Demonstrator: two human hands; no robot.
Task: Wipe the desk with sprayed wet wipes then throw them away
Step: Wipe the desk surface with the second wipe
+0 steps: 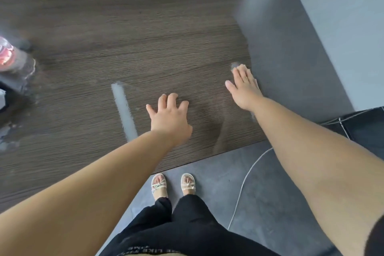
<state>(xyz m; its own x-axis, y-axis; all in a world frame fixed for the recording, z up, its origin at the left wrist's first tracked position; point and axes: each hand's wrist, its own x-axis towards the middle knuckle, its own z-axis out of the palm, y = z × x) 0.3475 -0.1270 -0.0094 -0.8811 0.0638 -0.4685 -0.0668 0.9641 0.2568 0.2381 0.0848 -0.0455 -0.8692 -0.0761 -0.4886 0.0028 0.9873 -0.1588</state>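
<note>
Right hand (pixel 244 85) flat, fingers straight, pressing wipe (pixel 235 66) at desk (pixel 124 48) right edge. Left hand (pixel 169 114) splayed, empty, on desk.

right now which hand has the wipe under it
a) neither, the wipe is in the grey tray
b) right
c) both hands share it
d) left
b: the right hand lies flat on the desk near its right edge, and a bit of the wipe shows past its fingertips. The left hand rests with its fingers spread on bare wood.
</note>
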